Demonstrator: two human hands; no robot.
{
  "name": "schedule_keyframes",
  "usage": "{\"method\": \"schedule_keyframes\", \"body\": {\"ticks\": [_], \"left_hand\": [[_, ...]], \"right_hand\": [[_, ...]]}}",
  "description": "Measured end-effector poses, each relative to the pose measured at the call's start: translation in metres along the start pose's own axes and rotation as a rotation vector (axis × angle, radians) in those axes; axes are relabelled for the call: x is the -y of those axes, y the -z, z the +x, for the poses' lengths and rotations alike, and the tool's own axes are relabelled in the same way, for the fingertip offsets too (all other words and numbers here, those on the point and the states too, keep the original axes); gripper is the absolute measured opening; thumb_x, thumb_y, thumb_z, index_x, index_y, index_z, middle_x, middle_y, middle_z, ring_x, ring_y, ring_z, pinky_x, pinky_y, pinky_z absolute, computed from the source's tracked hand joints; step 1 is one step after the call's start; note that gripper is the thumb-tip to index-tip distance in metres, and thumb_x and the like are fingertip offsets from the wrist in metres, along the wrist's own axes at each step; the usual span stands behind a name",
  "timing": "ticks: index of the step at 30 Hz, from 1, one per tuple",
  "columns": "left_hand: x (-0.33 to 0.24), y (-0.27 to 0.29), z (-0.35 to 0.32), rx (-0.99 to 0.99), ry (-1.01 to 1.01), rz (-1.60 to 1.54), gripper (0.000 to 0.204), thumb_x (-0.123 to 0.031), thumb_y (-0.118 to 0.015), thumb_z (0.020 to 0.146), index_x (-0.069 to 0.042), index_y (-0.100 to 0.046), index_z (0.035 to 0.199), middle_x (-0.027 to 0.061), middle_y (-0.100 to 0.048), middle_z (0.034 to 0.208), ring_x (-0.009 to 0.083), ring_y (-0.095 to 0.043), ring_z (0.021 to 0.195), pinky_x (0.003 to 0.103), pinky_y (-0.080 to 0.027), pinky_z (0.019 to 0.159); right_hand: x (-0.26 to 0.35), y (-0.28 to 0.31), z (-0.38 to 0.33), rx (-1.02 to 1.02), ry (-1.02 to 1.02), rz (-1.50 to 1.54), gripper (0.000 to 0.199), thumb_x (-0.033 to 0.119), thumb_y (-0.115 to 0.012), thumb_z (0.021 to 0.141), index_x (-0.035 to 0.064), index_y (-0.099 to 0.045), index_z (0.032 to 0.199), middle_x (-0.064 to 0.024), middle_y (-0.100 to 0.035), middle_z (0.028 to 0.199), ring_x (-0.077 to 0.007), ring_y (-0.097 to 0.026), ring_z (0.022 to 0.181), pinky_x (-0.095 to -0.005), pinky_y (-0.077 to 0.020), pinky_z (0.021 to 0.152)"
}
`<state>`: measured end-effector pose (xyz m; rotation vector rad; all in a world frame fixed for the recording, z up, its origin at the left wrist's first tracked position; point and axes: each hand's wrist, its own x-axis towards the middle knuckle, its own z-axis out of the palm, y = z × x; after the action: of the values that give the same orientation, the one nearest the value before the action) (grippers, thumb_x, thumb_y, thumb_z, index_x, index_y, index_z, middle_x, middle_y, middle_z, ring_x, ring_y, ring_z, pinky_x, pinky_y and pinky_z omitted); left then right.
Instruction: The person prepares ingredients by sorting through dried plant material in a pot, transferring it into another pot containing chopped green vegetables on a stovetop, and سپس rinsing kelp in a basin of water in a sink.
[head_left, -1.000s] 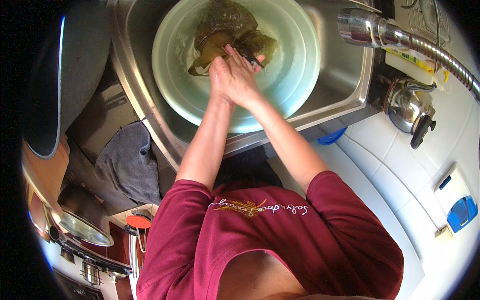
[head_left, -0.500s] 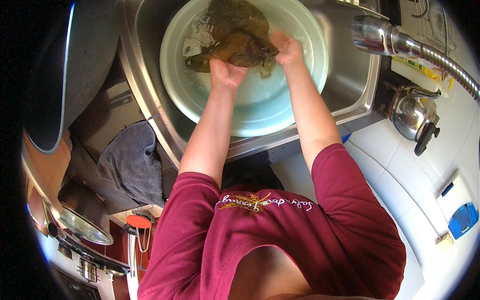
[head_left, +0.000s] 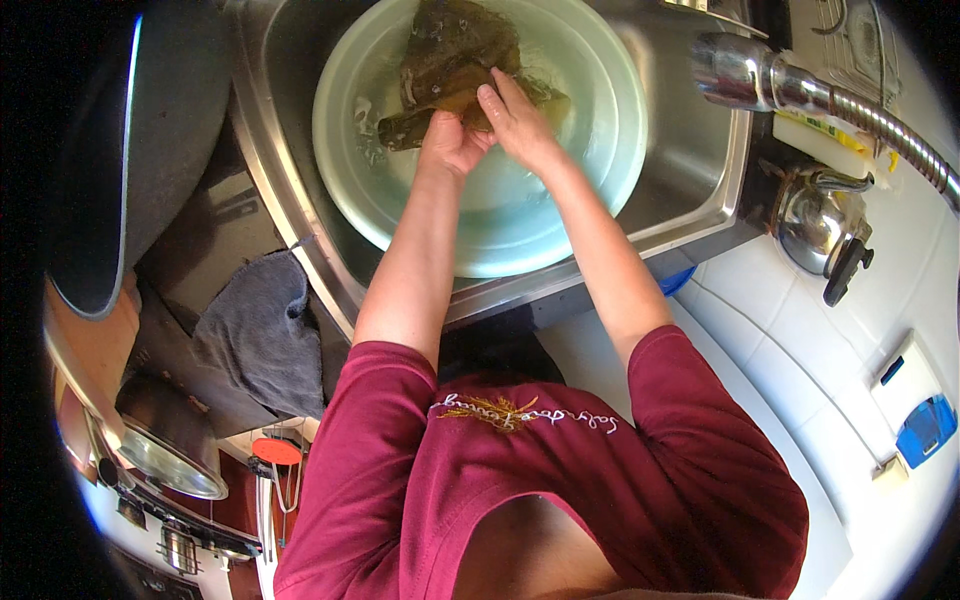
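A broad, wrinkled brown-green sheet of kelp (head_left: 455, 55) lies in the water of a pale green basin (head_left: 335, 190). My left hand (head_left: 458, 148) grips its near edge, with the thumb on top and the other fingers hidden beneath. Laid over the kelp just to the right is my right hand (head_left: 522, 128), its fingers stretched out and flat against the wet surface. The two hands almost meet at the near fold. A folded end of the kelp sticks out left of my left hand.
The basin sits in a steel sink (head_left: 695, 150). A chrome faucet with a flexible hose (head_left: 735, 72) reaches in from the right, above a steel kettle (head_left: 818, 222). A dark grey cloth (head_left: 262, 335) hangs at the left, near a large dark pan (head_left: 150, 150).
My right hand has come left from the kelp's right edge onto its top, beside my left hand. The kelp's near part is now narrower and folded lower in the water.
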<state>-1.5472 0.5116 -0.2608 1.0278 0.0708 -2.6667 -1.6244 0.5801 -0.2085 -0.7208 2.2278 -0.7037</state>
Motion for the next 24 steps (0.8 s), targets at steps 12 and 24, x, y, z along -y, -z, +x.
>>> {"method": "schedule_keyframes", "body": {"ticks": [12, 24], "left_hand": [[0.007, -0.004, 0.002, -0.174, -0.042, -0.045, 0.032, -0.033, -0.046, 0.09, -0.01, -0.056, 0.11, 0.0065, -0.06, 0.108, 0.0207, -0.057, 0.097, 0.035, -0.048, 0.085], [0.028, -0.013, -0.021, -0.048, -0.07, -0.017, 0.046, -0.041, -0.039, 0.093, -0.01, -0.042, 0.127, 0.0071, -0.047, 0.129, 0.0211, -0.045, 0.117, 0.034, -0.04, 0.098]], "right_hand": [[0.007, 0.007, -0.001, -0.349, -0.004, 0.078, 0.043, 0.035, -0.037, 0.094, 0.0013, -0.058, 0.111, -0.0142, -0.056, 0.117, -0.0267, -0.053, 0.108, -0.0343, -0.0407, 0.091], [-0.017, -0.039, 0.017, 0.113, -0.058, 0.163, 0.065, 0.057, -0.021, 0.09, 0.015, -0.028, 0.139, -0.0122, -0.019, 0.147, -0.0302, -0.006, 0.137, -0.0478, -0.0019, 0.109]]}}
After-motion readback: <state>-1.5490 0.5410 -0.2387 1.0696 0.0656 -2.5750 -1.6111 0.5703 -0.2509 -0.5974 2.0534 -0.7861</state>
